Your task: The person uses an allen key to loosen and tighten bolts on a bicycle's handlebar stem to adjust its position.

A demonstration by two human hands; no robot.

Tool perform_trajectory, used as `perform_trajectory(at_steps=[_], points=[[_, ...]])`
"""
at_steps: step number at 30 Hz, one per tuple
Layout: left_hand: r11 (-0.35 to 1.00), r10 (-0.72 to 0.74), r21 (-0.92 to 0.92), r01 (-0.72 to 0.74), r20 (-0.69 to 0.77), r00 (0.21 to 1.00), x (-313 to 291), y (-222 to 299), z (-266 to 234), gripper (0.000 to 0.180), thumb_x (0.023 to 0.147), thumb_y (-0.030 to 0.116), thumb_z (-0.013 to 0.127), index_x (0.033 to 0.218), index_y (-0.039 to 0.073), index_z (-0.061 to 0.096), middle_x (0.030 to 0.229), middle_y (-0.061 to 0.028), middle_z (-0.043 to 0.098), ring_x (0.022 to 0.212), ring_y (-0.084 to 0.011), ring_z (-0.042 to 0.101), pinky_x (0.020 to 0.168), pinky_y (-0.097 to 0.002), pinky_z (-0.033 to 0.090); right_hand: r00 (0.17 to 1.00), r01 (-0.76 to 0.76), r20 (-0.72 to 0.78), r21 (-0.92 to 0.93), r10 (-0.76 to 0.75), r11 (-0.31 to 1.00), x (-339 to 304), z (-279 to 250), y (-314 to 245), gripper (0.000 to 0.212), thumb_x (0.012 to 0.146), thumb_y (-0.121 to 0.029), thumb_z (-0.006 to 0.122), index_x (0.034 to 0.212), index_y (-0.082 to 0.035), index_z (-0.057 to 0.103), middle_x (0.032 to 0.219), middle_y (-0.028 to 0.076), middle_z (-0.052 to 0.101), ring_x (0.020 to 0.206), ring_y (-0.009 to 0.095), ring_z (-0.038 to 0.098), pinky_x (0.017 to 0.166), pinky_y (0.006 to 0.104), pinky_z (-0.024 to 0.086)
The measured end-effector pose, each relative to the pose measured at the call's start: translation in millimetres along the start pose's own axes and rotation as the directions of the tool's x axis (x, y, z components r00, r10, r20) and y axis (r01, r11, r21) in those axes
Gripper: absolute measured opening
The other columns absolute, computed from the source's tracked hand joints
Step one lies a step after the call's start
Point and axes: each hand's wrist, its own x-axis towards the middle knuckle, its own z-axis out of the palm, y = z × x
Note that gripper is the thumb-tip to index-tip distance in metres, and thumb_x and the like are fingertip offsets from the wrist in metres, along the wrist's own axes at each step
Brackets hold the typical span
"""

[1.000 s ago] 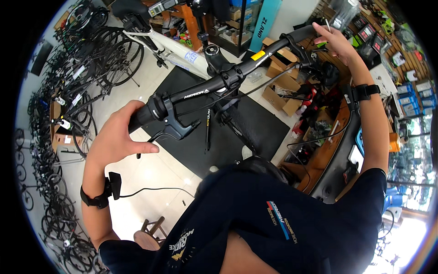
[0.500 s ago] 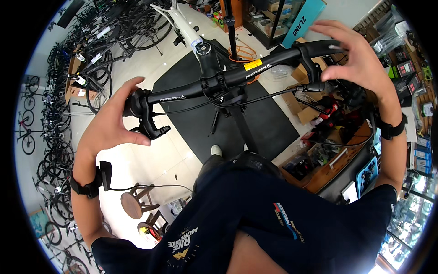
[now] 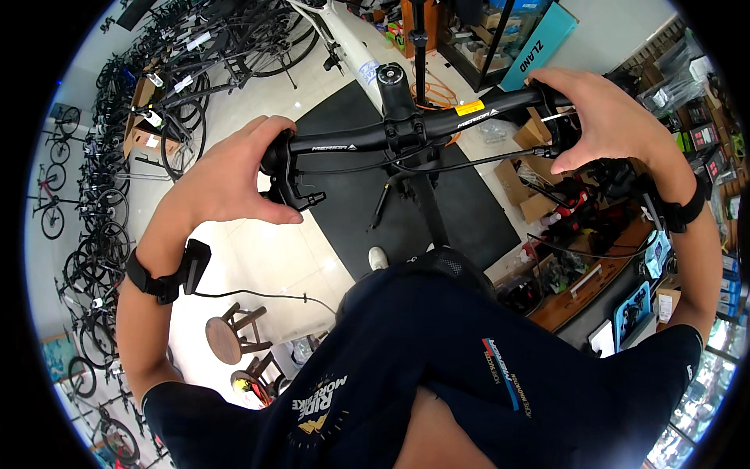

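Observation:
A black bicycle handlebar (image 3: pixel 351 143) spans the view in front of me, joined to a black stem (image 3: pixel 403 117) on a white frame (image 3: pixel 349 47). At its left end my left hand (image 3: pixel 230 173) curves in a C shape around the grip end, thumb held apart below. Close to that thumb is the left brake lever (image 3: pixel 291 191). My right hand (image 3: pixel 609 117) arches around the right end, fingertips at the bar, thumb apart below beside the right brake lever (image 3: pixel 561 134). Both hands stand open; the grips are partly hidden by them. Cables (image 3: pixel 469 162) run below the bar.
Under the bicycle lies a black mat (image 3: pixel 336 211). Many bicycles (image 3: pixel 105 203) line the left side. A wooden stool (image 3: pixel 225 338) stands at lower left. Cardboard boxes (image 3: pixel 512 184) and a wooden counter (image 3: pixel 574 293) are at right. Strapped wrist devices (image 3: pixel 160 277) have cables.
The handlebar has shifted right and straightened slightly in view. My right hand has come down and inward, its raised fingers now at the bar. My left hand has moved right with the bar end.

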Motion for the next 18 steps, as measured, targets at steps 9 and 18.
perform_trajectory(at_steps=[9,18], points=[[0.996,0.006,0.089,0.000,-0.064,0.998,-7,1,8,0.089,0.055,0.031,0.088,0.128,0.004,0.045,0.107,-0.0141,0.053,0.092,-0.0310,0.057,0.081,-0.0366,0.047,0.996,-0.064,-0.062,-0.059,0.060,0.996,-6,5,-6,0.100,0.050,-0.040,0.088,0.133,-0.002,0.050,0.121,0.021,0.060,0.112,0.041,0.055,0.097,0.0442,0.044],[0.988,-0.007,0.154,0.032,-0.160,0.987,-12,6,17,0.088,0.054,0.029,0.087,0.127,0.003,0.046,0.107,-0.0155,0.054,0.095,-0.0352,0.058,0.081,-0.0394,0.047,0.993,-0.069,-0.107,-0.093,0.059,0.993,-9,11,-10,0.099,0.050,-0.041,0.089,0.133,-0.006,0.048,0.116,0.018,0.061,0.106,0.042,0.057,0.090,0.0456,0.046]])
